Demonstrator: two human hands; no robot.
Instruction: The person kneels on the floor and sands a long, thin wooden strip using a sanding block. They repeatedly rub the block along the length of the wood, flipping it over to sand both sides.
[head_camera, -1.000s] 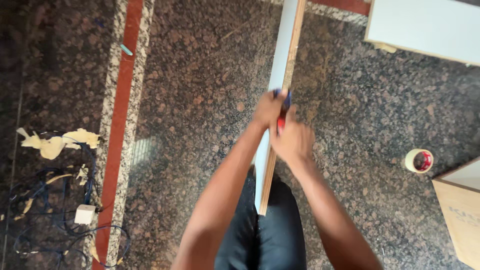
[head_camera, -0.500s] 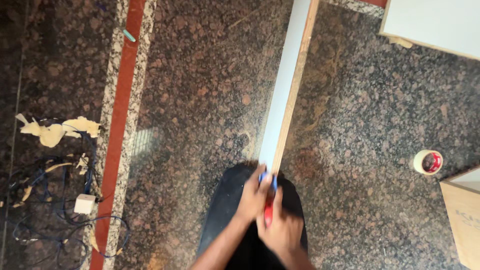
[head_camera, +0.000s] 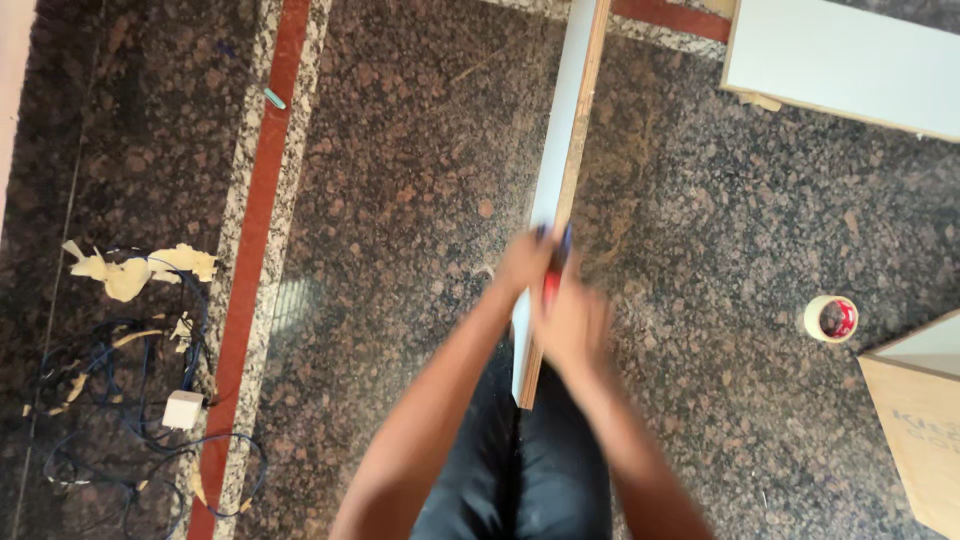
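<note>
A long narrow white board with a raw wooden edge (head_camera: 570, 120) stands on edge over the speckled granite floor, running from the top of the view down to my legs. Both hands, blurred by motion, meet on it near its lower part. My left hand (head_camera: 522, 262) is on the white face. My right hand (head_camera: 572, 325) is closed around a small red and blue tool (head_camera: 553, 270) pressed against the board's wooden edge. My dark trousers show under the board's lower end.
A roll of tape (head_camera: 830, 318) lies on the floor at right. White panels lie at the top right (head_camera: 850, 60) and a brown one at the right edge (head_camera: 915, 420). Tangled blue cable with a white plug block (head_camera: 182, 408) and paper scraps (head_camera: 130, 272) lie at left.
My hands first slid down the board toward my body, then moved back up along its edge to the middle. The view shifted slightly.
</note>
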